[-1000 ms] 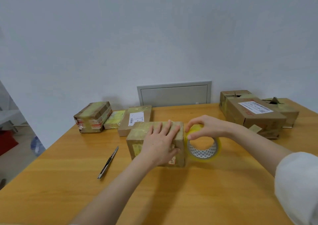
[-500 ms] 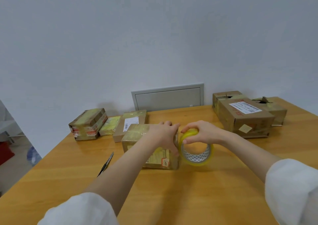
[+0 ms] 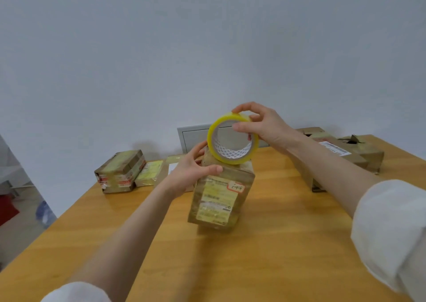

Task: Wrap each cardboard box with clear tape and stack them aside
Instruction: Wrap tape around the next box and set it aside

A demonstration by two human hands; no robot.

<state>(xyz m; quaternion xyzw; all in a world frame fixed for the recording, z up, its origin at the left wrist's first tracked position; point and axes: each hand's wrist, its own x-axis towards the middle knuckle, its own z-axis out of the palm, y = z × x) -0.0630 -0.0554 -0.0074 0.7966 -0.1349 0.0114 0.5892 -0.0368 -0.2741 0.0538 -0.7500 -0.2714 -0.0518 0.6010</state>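
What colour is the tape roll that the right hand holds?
The tape roll is translucent yellow, seen in the head view.

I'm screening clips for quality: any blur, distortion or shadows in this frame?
Head view: wide-angle stretch toward the edges, the right sleeve smeared; tape roll and held box reasonably sharp; soft shadow on the table beneath the box; no harsh glare.

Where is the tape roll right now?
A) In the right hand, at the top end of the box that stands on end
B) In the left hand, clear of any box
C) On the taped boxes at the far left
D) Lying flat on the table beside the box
A: the right hand pinches the tape roll at the top end of the box, which the left hand grips near its top.
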